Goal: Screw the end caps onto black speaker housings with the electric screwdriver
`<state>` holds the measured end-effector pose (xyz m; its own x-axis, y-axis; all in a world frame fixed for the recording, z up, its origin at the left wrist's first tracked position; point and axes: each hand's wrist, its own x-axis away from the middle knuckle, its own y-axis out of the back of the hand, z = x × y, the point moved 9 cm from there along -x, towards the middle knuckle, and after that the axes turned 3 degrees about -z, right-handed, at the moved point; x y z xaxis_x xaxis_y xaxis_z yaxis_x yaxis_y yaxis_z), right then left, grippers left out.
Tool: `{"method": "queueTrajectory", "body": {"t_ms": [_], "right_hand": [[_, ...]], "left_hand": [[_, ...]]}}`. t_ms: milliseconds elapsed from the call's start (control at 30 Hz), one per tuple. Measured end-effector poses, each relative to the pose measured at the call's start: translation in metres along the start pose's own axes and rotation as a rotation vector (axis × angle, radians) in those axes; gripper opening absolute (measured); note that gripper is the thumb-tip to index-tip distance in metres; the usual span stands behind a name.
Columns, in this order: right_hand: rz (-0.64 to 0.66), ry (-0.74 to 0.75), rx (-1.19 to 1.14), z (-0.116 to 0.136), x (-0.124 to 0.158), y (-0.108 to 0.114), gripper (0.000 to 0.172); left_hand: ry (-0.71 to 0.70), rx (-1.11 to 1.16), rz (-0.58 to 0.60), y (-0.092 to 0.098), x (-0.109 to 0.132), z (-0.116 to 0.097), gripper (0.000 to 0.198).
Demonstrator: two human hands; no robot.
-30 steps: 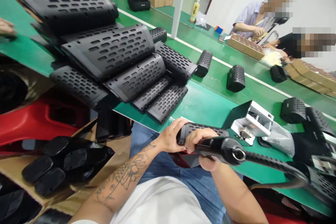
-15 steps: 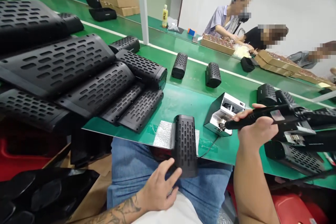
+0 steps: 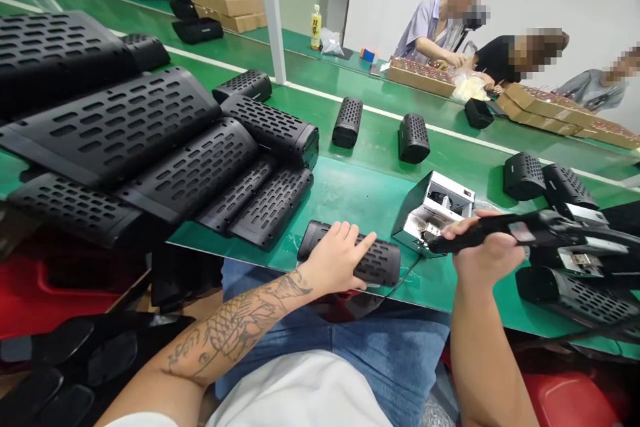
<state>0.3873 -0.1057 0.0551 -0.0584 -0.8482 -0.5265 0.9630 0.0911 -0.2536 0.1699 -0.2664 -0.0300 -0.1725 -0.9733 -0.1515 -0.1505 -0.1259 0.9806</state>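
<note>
In front of my lap, my left hand (image 3: 336,259) lies over a black slotted housing (image 3: 384,264), fingers curled around its top. The housing rests crosswise at the near edge of the green bench, slots facing up. My right hand (image 3: 487,245) grips a black electric screwdriver (image 3: 545,230), held level with its tip pointing left. That tip is at the front of a silver and black screw feeder (image 3: 440,199); whether it has a screw on it is too small to tell.
Stacked slotted housings (image 3: 165,167) fill the left side of the bench. More housings (image 3: 523,175) and a second metal device (image 3: 580,259) stand at right. Single housings (image 3: 349,121) sit on the green belt. Co-workers work behind cardboard trays (image 3: 420,77) across it.
The housing has turned from pointing toward me to lying crosswise. My left hand has moved up from its near end onto its top. The screwdriver tip stays by the feeder.
</note>
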Motion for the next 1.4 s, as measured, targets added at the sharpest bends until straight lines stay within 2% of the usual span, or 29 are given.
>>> {"method": "queueTrajectory", "body": {"t_ms": [67,200,333,500,700,867,1067,1200,1300,1333,1400], "right_hand": [[0.104,0.006,-0.112,0.021,0.010,-0.009,0.071],[0.347,-0.047,-0.307,0.052,0.045,-0.041,0.066],[0.421,-0.122,-0.339,0.047,0.072,-0.067,0.063],[0.481,-0.145,-0.338,0.031,0.073,-0.085,0.052],[0.561,-0.223,-0.365,0.023,0.080,-0.093,0.052],[0.563,-0.327,-0.357,0.015,0.086,-0.096,0.054],[0.585,-0.338,-0.337,0.015,0.091,-0.099,0.062],[0.564,-0.347,-0.310,0.015,0.092,-0.092,0.055],[0.484,-0.297,-0.294,0.017,0.070,-0.075,0.054],[0.428,-0.250,-0.277,0.018,0.056,-0.065,0.057],[0.235,-0.104,-0.197,0.020,0.025,-0.039,0.064]], "left_hand": [[0.077,-0.024,0.001,-0.002,0.000,0.009,0.115],[0.085,-0.025,0.025,-0.002,0.001,0.015,0.114],[0.089,-0.012,0.036,-0.001,0.001,0.015,0.114],[0.093,0.001,0.057,0.002,0.001,0.013,0.111],[0.083,0.006,0.058,0.003,0.001,0.012,0.108],[0.080,0.005,0.046,0.001,0.002,0.012,0.109],[0.090,0.009,0.057,0.000,0.002,0.012,0.112],[0.108,-0.002,0.033,-0.001,0.003,0.010,0.114],[0.145,-0.012,0.008,-0.004,0.006,0.008,0.118],[0.160,-0.017,0.003,-0.004,0.006,0.007,0.118],[0.184,-0.023,-0.006,-0.005,0.007,0.005,0.118]]}}
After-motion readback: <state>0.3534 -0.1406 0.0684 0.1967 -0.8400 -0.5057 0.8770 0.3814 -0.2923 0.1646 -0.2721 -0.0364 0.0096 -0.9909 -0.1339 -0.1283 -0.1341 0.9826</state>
